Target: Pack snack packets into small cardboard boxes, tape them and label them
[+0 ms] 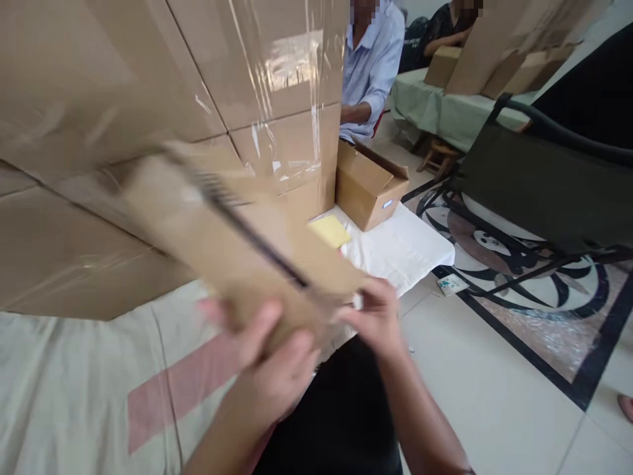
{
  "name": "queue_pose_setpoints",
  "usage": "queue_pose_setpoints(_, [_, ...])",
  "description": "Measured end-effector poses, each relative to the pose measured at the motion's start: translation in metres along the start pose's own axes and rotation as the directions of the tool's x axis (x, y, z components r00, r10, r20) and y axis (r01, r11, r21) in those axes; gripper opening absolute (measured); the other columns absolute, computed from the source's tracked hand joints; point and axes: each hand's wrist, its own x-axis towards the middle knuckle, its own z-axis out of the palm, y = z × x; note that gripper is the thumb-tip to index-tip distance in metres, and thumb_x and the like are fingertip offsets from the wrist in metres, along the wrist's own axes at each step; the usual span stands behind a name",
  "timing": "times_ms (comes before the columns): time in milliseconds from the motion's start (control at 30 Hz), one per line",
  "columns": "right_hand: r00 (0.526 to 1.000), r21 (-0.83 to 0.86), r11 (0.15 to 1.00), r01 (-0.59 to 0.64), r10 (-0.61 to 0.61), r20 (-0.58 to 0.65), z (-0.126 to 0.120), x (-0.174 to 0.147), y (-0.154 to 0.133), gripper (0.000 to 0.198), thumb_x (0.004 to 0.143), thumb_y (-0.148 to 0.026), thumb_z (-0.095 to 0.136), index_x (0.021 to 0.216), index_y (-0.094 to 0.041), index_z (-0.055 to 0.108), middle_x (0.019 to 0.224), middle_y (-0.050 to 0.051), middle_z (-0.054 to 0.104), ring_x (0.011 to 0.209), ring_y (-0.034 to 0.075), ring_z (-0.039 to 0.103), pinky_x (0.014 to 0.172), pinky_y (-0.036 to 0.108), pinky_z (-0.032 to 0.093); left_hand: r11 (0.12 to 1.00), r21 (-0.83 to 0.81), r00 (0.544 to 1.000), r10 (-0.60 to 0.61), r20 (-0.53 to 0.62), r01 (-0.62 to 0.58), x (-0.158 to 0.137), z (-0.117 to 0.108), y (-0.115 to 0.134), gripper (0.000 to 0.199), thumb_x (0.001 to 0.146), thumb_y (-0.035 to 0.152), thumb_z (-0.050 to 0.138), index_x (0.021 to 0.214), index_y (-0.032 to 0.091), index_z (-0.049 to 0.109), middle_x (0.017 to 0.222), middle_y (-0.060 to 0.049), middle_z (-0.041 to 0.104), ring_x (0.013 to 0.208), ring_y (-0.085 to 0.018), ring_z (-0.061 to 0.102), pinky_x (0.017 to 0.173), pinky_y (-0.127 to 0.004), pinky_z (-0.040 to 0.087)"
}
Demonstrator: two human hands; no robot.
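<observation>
A brown cardboard box [257, 277], smeared by motion, is held tilted above my lap. Along its top runs a dark seam between the flaps. My left hand [277, 363] grips the near side, thumb and fingers spread around the cardboard. At the box's right end, my right hand [378, 313] pinches the edge or corner between thumb and fingers. Whether a small piece of tape is in that pinch I cannot make out. The underside of the box is hidden.
Tall stacked cartons [277, 145] wrapped in clear tape stand ahead on the left. Beyond lie a yellow pad [330, 231] and an open cardboard box [368, 185] on a white cloth [395, 244]. A folding chair [544, 178] stands right. Two people sit behind.
</observation>
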Motion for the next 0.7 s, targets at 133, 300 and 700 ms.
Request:
queue_pose_setpoints(133, [0.905,-0.280,0.954,-0.106,-0.024,-0.425,-0.117,-0.045,0.006,0.027,0.061,-0.031,0.096,0.074,-0.019,0.075,0.066,0.000,0.070,0.057,0.014,0.061,0.052,0.024,0.051,0.908,-0.181,0.924,0.361,-0.125,-0.379,0.030,0.118,0.059,0.064,0.087,0.011,0.063,0.145,0.028,0.043,0.156,-0.007,0.045,0.160,-0.033,0.007,0.129,-0.065,0.019])
queue_pose_setpoints(300, [0.827,-0.322,0.899,-0.297,0.074,-0.557,-0.204,-0.075,0.029,0.037,0.061,-0.032,0.092,0.090,-0.016,0.076,0.076,0.005,0.074,0.056,0.017,0.062,0.046,0.027,0.051,0.886,-0.310,0.933,0.361,-0.008,-0.345,0.036,0.225,0.104,0.046,0.095,0.020,0.052,0.141,0.016,0.047,0.151,-0.014,0.053,0.159,-0.034,-0.003,0.125,-0.063,0.030])
queue_pose_setpoints(700, [0.913,-0.221,0.927,-0.303,0.216,-0.345,-0.208,0.037,0.102,0.037,0.073,-0.044,0.080,0.099,-0.019,0.072,0.088,0.006,0.075,0.066,0.019,0.067,0.052,0.029,0.054,0.963,-0.222,0.989,0.148,-0.029,-0.151,0.103,0.256,0.055,0.046,0.097,0.020,0.051,0.143,0.022,0.044,0.152,-0.013,0.050,0.160,-0.031,0.010,0.126,-0.060,0.030])
